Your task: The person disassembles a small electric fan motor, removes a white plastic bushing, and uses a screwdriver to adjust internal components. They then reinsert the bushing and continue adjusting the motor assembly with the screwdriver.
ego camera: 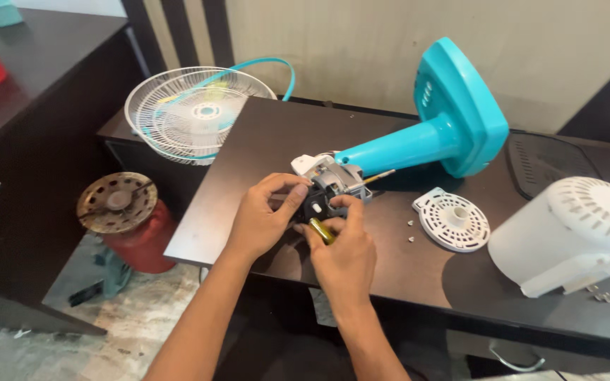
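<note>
my left hand (pixel 259 219) fingers gripping grey metal fan motor (pixel 326 185) on dark surface (pixel 404 268), right hand (pixel 344 250) fingers closed round yellow-handled screwdriver (pixel 321 230), teal plastic fan stand (pixel 432 130) lying behind

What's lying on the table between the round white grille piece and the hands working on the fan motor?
In the head view, two small white bits, likely screws, lie on the dark table between the round grille piece and the right hand; otherwise that stretch is bare.

Bare fan motor (pixel 330 180) (grey, on a teal stand (pixel 432 134)) lying sideways on the dark table (pixel 262 141).
</note>
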